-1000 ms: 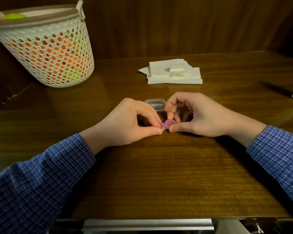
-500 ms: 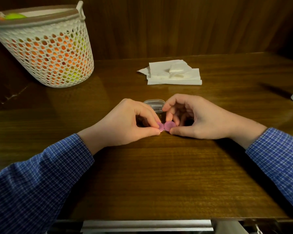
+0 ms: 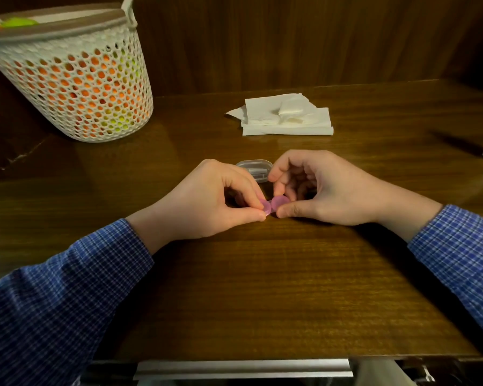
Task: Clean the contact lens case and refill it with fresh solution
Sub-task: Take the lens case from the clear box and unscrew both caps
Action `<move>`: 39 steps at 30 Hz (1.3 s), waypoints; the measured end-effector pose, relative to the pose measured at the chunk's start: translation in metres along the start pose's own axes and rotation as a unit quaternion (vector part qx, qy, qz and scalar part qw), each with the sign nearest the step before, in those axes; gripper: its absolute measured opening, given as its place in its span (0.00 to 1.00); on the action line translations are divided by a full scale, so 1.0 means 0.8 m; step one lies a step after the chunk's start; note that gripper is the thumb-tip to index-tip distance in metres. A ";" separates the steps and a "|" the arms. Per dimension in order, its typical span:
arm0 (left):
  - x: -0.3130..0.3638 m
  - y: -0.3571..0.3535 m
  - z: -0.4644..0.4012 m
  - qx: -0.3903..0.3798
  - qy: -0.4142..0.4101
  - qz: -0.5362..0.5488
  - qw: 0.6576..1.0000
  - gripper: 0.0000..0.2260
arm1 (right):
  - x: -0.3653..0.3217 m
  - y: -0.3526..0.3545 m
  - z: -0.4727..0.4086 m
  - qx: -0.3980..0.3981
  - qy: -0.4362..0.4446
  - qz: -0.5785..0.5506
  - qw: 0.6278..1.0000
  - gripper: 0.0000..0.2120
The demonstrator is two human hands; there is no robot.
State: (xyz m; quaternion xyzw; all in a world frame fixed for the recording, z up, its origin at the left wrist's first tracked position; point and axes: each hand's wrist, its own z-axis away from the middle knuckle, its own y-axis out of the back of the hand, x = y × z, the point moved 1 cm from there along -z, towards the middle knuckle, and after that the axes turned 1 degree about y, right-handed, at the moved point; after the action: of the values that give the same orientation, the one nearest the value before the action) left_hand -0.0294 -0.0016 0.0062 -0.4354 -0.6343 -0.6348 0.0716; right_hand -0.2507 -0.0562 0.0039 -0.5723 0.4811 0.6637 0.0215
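Centre of frame: both hands on the pink lens case (image 3: 271, 205), low over the wood table (image 3: 262, 288). Left hand (image 3: 207, 201) pinches the case's left end btwn thumb + index, other fingers curled under. Right hand (image 3: 318, 190) has thumb against the case's right end, index arched over it, rest curled; can't tell if they touch the case.

Step, my read: early — looks like working the caps off, prob. to open the case before cleaning. Can't tell if either cap is loose yet. Next move needs 1 hand steadying the body while the other twists; small part, easy to slip.

Room: clear plastic box (image 3: 255, 168) just behind the fingers, touching-close. Tissue stack (image 3: 287, 118) further back, upper centre. Mesh basket (image 3: 76, 87) upper left, well apart. Table's near edge runs along frame bottom, wide bare wood btwn it + hands.
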 end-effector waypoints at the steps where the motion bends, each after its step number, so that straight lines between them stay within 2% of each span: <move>1: 0.000 0.000 0.000 -0.001 0.000 -0.001 1.000 0.05 | 0.000 0.001 0.000 -0.006 0.000 0.000 1.000 0.21; 9: 0.001 -0.001 -0.001 -0.003 -0.004 -0.002 1.000 0.05 | -0.003 0.002 0.001 -0.032 0.011 0.009 0.999 0.20; 13: 0.001 0.000 0.000 0.002 -0.002 -0.004 1.000 0.04 | -0.001 -0.004 0.002 0.005 0.022 0.039 0.999 0.22; 16: 0.000 0.000 0.000 0.002 -0.002 -0.012 1.000 0.04 | -0.001 -0.007 0.001 0.027 0.023 0.082 0.996 0.19; 19: 0.000 0.001 0.000 0.003 -0.001 -0.013 1.000 0.04 | 0.000 -0.007 0.000 0.033 0.012 0.070 0.997 0.18; 30: 0.002 0.001 -0.001 -0.003 -0.002 -0.006 1.000 0.05 | -0.002 -0.001 -0.001 -0.022 0.030 0.043 0.998 0.14; 35: 0.000 0.001 0.000 -0.002 0.003 -0.002 1.000 0.04 | 0.001 0.001 0.001 -0.031 0.040 0.040 0.998 0.19; 39: 0.000 0.001 0.000 -0.002 0.000 0.002 1.000 0.04 | 0.002 -0.002 0.001 -0.009 0.050 0.066 0.997 0.19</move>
State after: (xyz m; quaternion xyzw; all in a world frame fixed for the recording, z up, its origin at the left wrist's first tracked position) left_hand -0.0288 -0.0020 0.0065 -0.4366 -0.6324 -0.6358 0.0721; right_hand -0.2510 -0.0555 0.0016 -0.5719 0.5119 0.6389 -0.0516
